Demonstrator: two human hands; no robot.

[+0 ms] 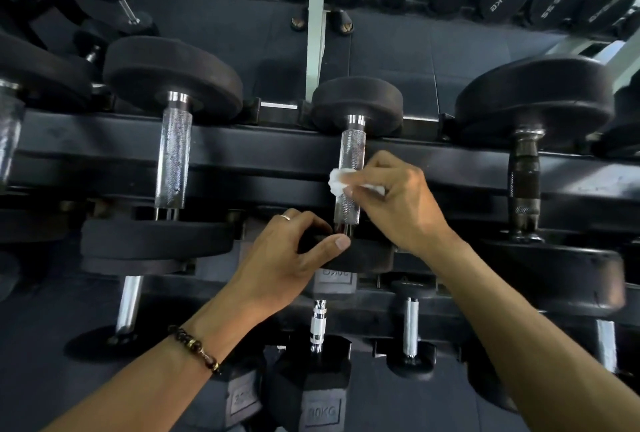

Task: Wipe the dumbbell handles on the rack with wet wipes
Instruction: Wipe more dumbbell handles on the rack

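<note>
Dim, bluish – edges warped, blurry

Weight heads point(357, 104) and rack rail point(259, 151) hem the handle point(349, 175).

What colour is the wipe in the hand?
White. The wet wipe shows best in the head view, pinched against the shiny handle.

At frame centre, right hand point(398, 203) pinching a crumpled white wet wipe point(337, 182) against the knurled dumbbell handle point(349, 175) on the black rack point(104, 154), left hand point(287, 251) gripping its near weight head point(363, 255).
</note>
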